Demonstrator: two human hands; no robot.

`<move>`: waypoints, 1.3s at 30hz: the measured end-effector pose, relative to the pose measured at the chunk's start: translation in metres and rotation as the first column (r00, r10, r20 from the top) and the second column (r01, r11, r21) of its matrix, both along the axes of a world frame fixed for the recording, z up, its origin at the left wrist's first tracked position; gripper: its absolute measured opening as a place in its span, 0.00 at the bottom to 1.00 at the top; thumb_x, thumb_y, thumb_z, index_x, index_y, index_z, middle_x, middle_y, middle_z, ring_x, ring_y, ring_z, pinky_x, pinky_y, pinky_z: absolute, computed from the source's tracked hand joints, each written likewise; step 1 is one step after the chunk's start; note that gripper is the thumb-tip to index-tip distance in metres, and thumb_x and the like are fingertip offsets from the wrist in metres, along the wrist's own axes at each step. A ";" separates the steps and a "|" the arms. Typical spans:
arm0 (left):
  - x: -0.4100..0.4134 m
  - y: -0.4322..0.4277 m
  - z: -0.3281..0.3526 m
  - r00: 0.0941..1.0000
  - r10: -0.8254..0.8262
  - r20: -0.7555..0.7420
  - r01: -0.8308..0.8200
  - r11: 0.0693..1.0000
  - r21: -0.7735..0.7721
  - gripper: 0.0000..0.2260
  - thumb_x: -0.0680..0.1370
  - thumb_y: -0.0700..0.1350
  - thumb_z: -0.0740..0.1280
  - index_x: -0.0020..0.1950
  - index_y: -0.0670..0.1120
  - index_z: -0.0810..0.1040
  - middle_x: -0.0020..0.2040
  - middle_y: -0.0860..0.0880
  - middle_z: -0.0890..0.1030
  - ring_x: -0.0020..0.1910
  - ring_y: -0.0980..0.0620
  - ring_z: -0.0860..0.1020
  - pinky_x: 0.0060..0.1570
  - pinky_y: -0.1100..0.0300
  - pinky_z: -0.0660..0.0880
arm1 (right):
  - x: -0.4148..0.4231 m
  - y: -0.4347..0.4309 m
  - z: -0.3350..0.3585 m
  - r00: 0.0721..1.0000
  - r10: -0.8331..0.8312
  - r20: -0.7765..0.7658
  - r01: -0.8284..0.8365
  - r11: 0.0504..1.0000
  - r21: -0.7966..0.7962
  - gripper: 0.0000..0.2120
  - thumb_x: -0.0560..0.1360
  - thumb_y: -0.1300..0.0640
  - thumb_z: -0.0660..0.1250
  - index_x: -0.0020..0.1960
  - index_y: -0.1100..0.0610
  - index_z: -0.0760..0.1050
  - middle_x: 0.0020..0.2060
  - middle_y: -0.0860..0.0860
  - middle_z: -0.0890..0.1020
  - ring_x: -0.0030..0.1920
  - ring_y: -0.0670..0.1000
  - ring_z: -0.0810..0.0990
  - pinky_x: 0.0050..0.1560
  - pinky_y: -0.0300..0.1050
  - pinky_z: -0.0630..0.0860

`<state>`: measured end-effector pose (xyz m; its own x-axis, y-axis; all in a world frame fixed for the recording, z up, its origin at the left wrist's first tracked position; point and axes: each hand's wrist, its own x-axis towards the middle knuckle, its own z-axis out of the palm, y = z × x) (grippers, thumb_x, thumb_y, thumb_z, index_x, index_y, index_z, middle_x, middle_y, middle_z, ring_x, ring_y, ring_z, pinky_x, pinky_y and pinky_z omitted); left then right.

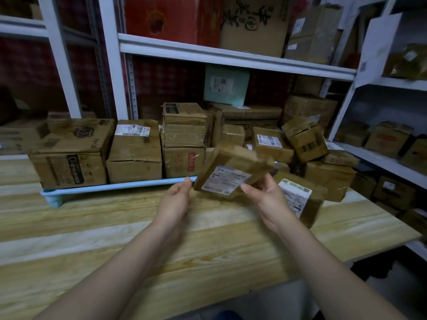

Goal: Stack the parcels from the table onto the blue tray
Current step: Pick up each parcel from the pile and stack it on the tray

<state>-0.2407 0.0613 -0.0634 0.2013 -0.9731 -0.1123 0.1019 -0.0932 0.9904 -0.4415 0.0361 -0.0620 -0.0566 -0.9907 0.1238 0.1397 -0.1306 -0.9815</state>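
Right fingers (246,187): gripping the flat parcel (233,167), thumb pressing on its label (the rest are hiding underneath).
Left fingers (186,181): lying loosely curled at the parcel's lower corner; contact cannot be told.
Flat parcel: hanging tilted over the table (161,239), by the blue tray (115,187)'s right end.
Blue tray: carrying a row of boxes (135,155).
Right side: loose parcels (305,144) piling up.
Room: shelves (231,57) standing behind.
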 end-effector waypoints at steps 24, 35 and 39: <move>0.030 0.013 -0.007 0.983 0.030 0.181 -0.004 0.990 -0.141 0.07 0.79 0.36 0.67 0.51 0.47 0.79 0.34 0.56 0.77 0.27 0.67 0.76 0.29 0.74 0.70 | 0.036 0.004 0.006 0.936 0.149 -0.319 -0.139 0.989 0.053 0.32 0.75 0.59 0.73 0.74 0.46 0.64 0.58 0.44 0.79 0.57 0.44 0.80 0.63 0.49 0.78; 0.092 0.010 -0.016 0.970 0.234 -0.060 -0.239 0.967 -0.088 0.12 0.79 0.51 0.66 0.60 0.48 0.75 0.47 0.51 0.83 0.47 0.50 0.81 0.55 0.51 0.78 | 0.117 -0.008 0.008 0.951 0.264 -0.163 -0.243 0.960 0.140 0.14 0.78 0.65 0.68 0.63 0.59 0.74 0.49 0.53 0.83 0.46 0.47 0.84 0.41 0.41 0.83; 0.122 0.006 -0.014 0.901 0.433 0.023 -0.433 0.901 -0.015 0.17 0.81 0.58 0.57 0.52 0.47 0.76 0.50 0.43 0.82 0.52 0.41 0.80 0.58 0.46 0.75 | 0.158 -0.014 0.019 0.960 0.278 -0.032 -0.268 0.946 0.183 0.16 0.80 0.62 0.66 0.66 0.64 0.74 0.49 0.52 0.85 0.48 0.47 0.84 0.46 0.44 0.84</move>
<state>-0.1182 0.0672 -0.0775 0.6056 -0.7904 -0.0928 0.1048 -0.0363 0.9938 -0.2831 0.0216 -0.0430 0.2210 -0.9735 -0.0583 0.0892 0.0797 -0.9928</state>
